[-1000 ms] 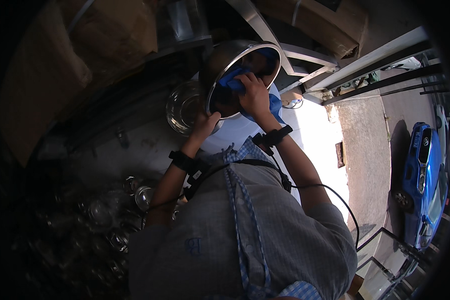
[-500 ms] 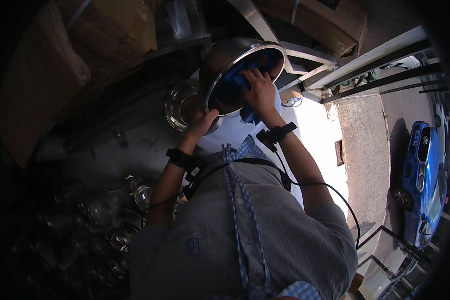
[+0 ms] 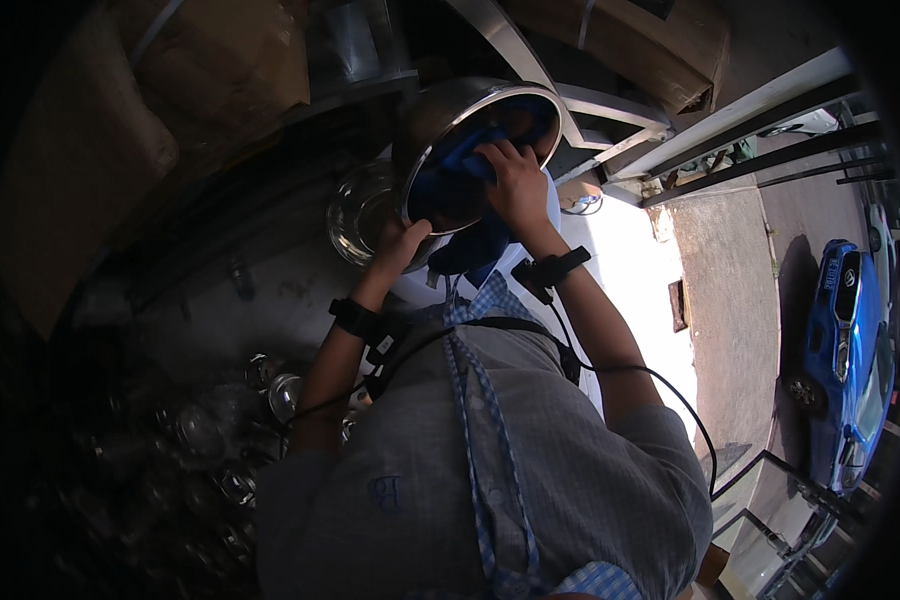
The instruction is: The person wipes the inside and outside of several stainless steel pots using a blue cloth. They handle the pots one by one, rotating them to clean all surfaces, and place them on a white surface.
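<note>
A large shiny steel bowl [image 3: 440,108] is held tilted on its side, its mouth facing toward me and to the right. My left hand [image 3: 400,245] grips the lower left of its rim, thumb over the edge. Inside the mouth, my right hand [image 3: 517,187] is closed on a dark blue cloth [image 3: 478,245] pressed to the inner wall. Part of that cloth hangs out below the rim. Behind my left hand, a second shiny round bowl [image 3: 344,215] sits lower down, partly covered by the first.
Cardboard boxes stand at the far left [image 3: 225,65] and far right. A metal frame [image 3: 500,40] rises just behind the bowl. Many shiny metal pieces [image 3: 202,425] lie at the lower left. A blue car [image 3: 840,340] is outside on the right. A black cable runs between my wrist straps and waist.
The blue cloth hangs further out below the rim, toward my apron. My right hand has shifted slightly left and down inside the bowl; the left keeps its grip.
</note>
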### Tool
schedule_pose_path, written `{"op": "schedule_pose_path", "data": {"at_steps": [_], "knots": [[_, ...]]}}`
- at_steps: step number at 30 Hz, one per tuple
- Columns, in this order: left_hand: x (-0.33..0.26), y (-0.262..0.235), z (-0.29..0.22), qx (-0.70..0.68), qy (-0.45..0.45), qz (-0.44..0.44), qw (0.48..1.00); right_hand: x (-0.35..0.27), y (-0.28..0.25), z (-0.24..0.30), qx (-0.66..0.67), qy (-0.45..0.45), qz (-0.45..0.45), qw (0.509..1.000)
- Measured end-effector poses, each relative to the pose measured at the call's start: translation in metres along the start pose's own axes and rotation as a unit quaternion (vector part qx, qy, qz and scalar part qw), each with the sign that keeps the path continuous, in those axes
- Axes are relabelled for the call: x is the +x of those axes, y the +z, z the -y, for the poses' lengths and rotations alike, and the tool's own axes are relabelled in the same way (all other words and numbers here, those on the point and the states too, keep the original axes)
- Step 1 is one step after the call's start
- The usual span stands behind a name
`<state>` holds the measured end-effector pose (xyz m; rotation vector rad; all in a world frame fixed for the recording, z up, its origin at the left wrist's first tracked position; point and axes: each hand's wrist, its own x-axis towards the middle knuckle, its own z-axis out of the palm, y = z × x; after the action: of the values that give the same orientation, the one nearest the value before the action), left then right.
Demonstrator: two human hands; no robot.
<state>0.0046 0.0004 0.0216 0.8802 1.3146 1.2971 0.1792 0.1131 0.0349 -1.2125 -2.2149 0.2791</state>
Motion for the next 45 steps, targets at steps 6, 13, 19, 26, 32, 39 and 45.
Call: {"op": "schedule_pose_path", "data": {"at_steps": [6,13,19,26,32,39,45], "knots": [[0.0,-0.005,-0.004,-0.016,-0.003,0.001,1.0,-0.022,0.004,0.033,0.123,-0.11,0.054,0.985],[-0.004,0.0,-0.013,-0.054,-0.044,-0.024,0.997,-0.023,0.01,0.005,0.031,-0.086,0.039,0.995],[-0.012,-0.013,-0.011,-0.022,-0.029,-0.019,0.999,-0.026,-0.008,-0.024,-0.016,0.003,-0.126,0.992],[0.004,-0.055,0.023,-0.056,-0.033,0.005,0.998,-0.016,-0.015,-0.035,0.216,0.119,-0.063,0.967],[0.003,-0.037,-0.029,-0.071,-0.02,0.062,0.995,-0.013,-0.002,-0.046,0.337,0.202,-0.09,0.915],[0.003,-0.018,-0.011,-0.078,0.144,0.085,0.983,-0.006,0.01,-0.039,0.522,0.31,-0.135,0.783],[0.01,0.027,-0.006,-0.006,0.094,0.143,0.985,-0.01,-0.01,0.012,0.602,0.312,-0.062,0.732]]}}
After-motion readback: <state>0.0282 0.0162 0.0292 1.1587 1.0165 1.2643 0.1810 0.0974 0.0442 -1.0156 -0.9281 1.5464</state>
